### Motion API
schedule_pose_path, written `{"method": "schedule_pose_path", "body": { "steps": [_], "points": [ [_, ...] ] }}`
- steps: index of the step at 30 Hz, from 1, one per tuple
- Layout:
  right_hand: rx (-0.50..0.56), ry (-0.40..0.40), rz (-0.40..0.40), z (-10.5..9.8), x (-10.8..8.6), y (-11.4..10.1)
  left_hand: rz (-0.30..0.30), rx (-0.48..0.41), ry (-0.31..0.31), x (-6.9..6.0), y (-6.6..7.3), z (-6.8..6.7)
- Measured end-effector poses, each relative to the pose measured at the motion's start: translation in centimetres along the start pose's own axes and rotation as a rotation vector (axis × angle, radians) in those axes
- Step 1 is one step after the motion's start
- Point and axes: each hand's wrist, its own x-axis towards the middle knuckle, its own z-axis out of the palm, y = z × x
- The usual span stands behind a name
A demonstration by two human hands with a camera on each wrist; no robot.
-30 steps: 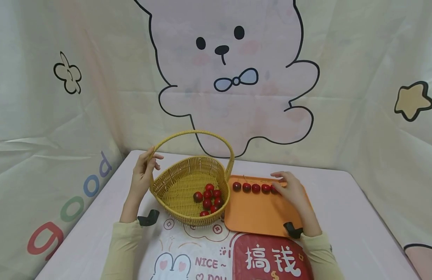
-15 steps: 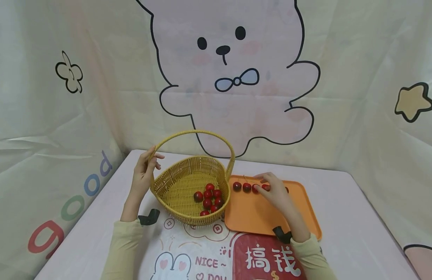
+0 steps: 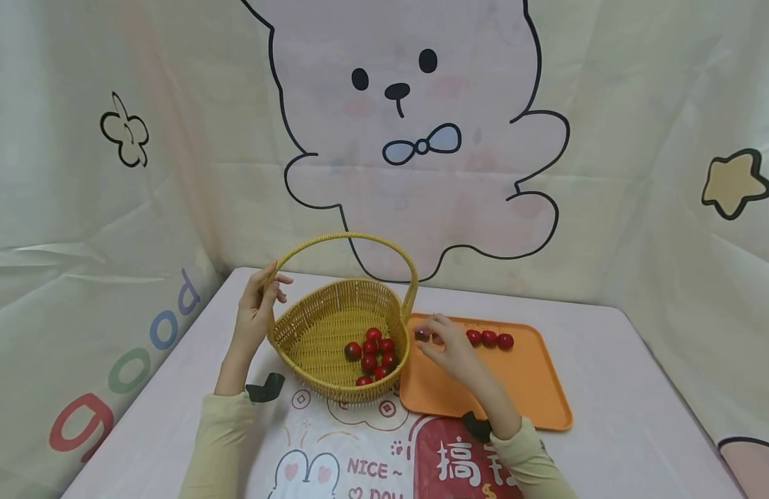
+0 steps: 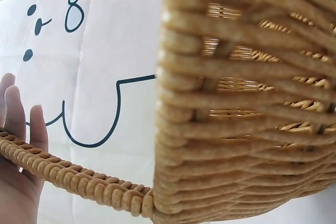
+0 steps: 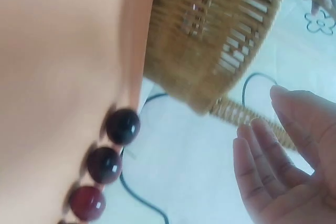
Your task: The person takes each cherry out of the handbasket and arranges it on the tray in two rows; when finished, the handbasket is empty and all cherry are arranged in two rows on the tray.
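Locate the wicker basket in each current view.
Head: basket just left of centre, beside the orange tray.
Left wrist: basket fills the right half; handle at lower left.
Right wrist: basket at top, right of centre.
Shared landmark: the left hand at the handle.

The basket is woven from ridged strands, and its handle is tightly wrapped, leaving a bumpy surface. The cherries are smooth and glossy, marked by bright glints. The tray appears moulded in smooth plastic. The backdrop is formed of creased cloth; the sleeves are made of matt fabric.
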Motion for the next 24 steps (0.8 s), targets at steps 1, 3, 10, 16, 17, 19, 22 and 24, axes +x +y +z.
{"method": "schedule_pose_path", "body": {
  "steps": [1,3,10,16,17,19,22,24],
  "points": [
    [0.007,-0.005,-0.010,0.3,0.2,-0.2,0.000,0.003,0.000,0.0,0.0,0.0],
    [0.020,-0.018,-0.026,0.9,0.6,-0.6,0.007,0.003,-0.002,0.0,0.0,0.0],
    [0.052,-0.103,-0.043,2.6,2.2,-1.9,0.001,0.011,-0.013,0.0,-0.4,-0.1],
    [-0.016,-0.145,-0.061,4.2,3.6,-2.5,0.014,-0.002,-0.010,0.0,-0.2,0.0],
    [-0.031,-0.161,-0.052,4.5,3.9,-2.6,0.022,-0.001,-0.014,0.0,-0.2,-0.1],
    [-0.043,-0.196,-0.039,4.8,4.3,-2.7,0.020,-0.002,-0.020,0.0,-0.2,-0.1],
    [-0.046,-0.237,-0.019,5.3,4.8,-2.7,0.022,-0.002,-0.024,0.0,-0.2,-0.1],
    [-0.044,-0.249,-0.014,5.5,5.1,-2.7,0.017,-0.003,-0.021,0.0,-0.2,-0.1]
  ]
}}
